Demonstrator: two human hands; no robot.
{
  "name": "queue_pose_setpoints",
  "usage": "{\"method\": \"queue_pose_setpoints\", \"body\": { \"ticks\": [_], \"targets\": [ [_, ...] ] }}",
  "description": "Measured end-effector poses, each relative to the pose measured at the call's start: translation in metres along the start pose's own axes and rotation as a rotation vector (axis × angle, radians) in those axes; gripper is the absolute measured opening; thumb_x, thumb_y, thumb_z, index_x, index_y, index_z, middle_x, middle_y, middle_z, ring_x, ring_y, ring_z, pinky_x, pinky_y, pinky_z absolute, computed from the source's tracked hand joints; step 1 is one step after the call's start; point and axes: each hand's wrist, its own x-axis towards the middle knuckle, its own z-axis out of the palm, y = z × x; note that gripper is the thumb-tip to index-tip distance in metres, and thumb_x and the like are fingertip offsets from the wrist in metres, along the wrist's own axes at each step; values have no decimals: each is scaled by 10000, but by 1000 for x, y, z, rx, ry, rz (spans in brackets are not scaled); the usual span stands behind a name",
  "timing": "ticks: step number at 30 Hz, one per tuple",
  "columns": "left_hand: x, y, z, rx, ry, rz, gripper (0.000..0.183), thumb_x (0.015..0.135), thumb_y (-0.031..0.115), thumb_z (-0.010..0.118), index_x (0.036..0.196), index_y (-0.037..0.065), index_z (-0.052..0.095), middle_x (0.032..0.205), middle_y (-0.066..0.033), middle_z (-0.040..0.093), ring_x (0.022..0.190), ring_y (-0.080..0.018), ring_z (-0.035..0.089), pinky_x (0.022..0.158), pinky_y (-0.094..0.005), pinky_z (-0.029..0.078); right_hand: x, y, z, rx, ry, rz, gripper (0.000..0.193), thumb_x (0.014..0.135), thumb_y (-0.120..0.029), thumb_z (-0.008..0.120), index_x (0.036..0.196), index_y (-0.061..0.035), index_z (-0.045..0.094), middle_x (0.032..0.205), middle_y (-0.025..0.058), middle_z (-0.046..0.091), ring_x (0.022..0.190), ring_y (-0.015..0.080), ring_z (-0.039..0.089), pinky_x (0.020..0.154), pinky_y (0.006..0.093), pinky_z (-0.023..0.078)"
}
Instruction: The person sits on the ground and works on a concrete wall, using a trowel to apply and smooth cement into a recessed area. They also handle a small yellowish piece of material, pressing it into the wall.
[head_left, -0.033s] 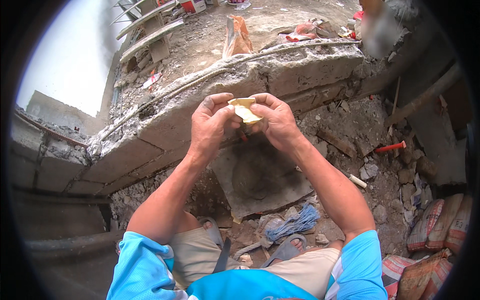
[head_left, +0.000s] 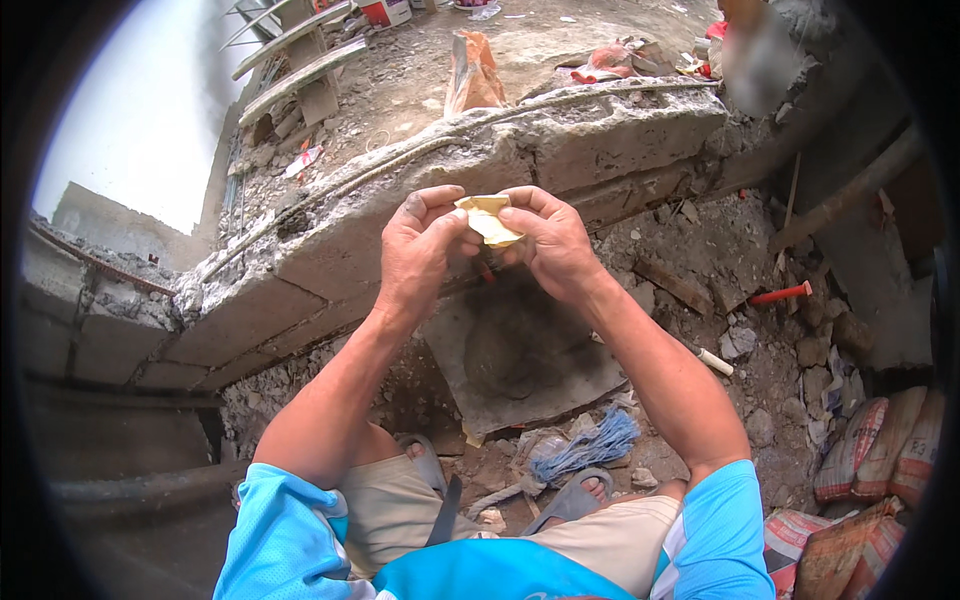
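Both my hands are raised in front of me, pinching a small creased piece of pale yellow paper [head_left: 489, 220] between thumbs and fingers. My left hand [head_left: 425, 240] grips its left edge, with a grey smudge near the tip of one finger. My right hand [head_left: 550, 235] holds the right edge, thumb lying over the front. The fingers behind the paper are partly hidden. Below the hands, a grey square slab [head_left: 540, 395] with a dark round patch rests on the rubble.
A broken block wall [head_left: 350, 245] crosses ahead, with a rope [head_left: 385, 165] along its top. At the right lie a red pipe [head_left: 780, 294], a white tube [head_left: 714, 362] and printed sacks [head_left: 870, 450]. Blue frayed strands [head_left: 585, 447] lie by my sandalled foot [head_left: 580, 500].
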Motion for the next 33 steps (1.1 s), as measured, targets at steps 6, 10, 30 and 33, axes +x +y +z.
{"method": "queue_pose_setpoints", "body": {
  "ticks": [6, 10, 30, 33],
  "targets": [
    [7, -2, -3, 64, 17, 27, 182, 1054, 54, 708, 1221, -13, 733, 1055, -91, 778, 843, -123, 739, 760, -281, 638, 5, -4, 1, -30, 13, -18, 242, 1085, -76, 682, 1311, 11, 665, 1125, 112, 774, 897, 154, 776, 659, 257, 633],
    [6, -4, -4, 102, 30, 55, 129, 1056, 49, 720, 1170, 6, 761, 1015, -70, 773, 820, -120, 732, 729, -274, 635, 5, 0, 1, -8, 6, -9, 259, 1082, -87, 690, 1321, 8, 654, 1124, 112, 763, 884, 151, 766, 665, 261, 627],
    [4, 6, -5, 385, -209, 204, 179, 1100, 8, 661, 1246, -29, 758, 1138, -88, 798, 1045, -144, 764, 920, -319, 655, 9, -10, -5, 83, 10, 97, 176, 1106, -169, 715, 1223, -45, 672, 997, 77, 748, 725, 142, 693, 624, 272, 575],
    [6, 5, -3, 484, -249, 337, 175, 1074, -21, 694, 1233, -33, 768, 1129, -88, 802, 1046, -139, 762, 919, -310, 646, 11, -14, -12, 97, -36, 92, 174, 1106, -167, 712, 1225, -46, 673, 1003, 79, 753, 732, 147, 697, 627, 268, 573]
  ]
}}
